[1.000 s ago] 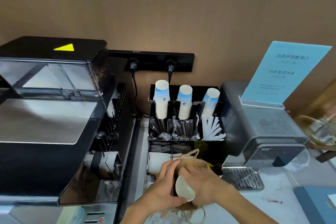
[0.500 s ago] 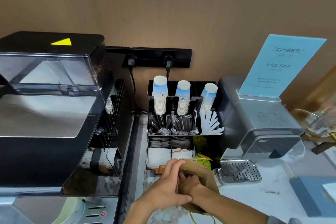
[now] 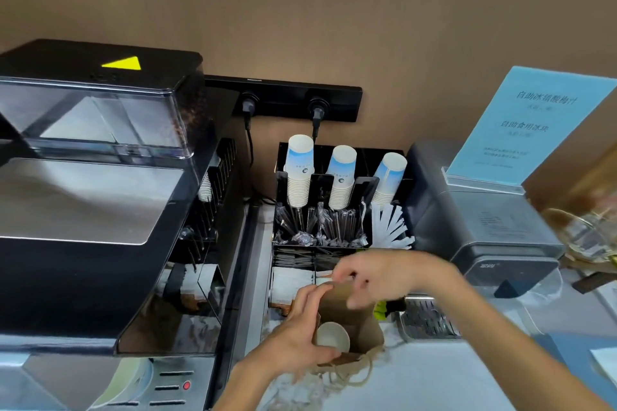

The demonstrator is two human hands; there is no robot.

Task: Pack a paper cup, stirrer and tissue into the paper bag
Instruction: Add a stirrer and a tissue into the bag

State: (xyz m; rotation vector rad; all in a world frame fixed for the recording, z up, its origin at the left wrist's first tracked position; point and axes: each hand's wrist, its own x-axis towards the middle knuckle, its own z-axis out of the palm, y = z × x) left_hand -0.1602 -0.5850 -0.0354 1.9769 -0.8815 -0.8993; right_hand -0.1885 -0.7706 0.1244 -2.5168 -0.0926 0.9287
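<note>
A brown paper bag (image 3: pixel 364 327) stands open on the counter in front of the black organiser. A white paper cup (image 3: pixel 331 336) sits upright inside it. My left hand (image 3: pixel 300 334) grips the bag's left rim. Above the bag's far edge hovers my right hand (image 3: pixel 384 277), fingers loosely curled and apart, holding nothing that I can make out. The organiser (image 3: pixel 340 210) holds stacks of upturned cups (image 3: pixel 298 173), wrapped dark stirrers (image 3: pixel 337 227), white stirrers (image 3: pixel 390 227) and white tissues (image 3: pixel 288 284) in its lowest tray.
A large black coffee machine (image 3: pixel 100 210) fills the left. A grey machine (image 3: pixel 484 220) with a blue sign (image 3: pixel 531 127) stands on the right, its metal drip tray (image 3: pixel 427 320) beside the bag. Glassware (image 3: pixel 587 237) sits at the far right. The bag's string handles (image 3: pixel 347 374) trail on the counter.
My right hand put the cup into the bag, then came out and rose toward the organiser. The cup now stands in the bag. My left hand stayed on the bag.
</note>
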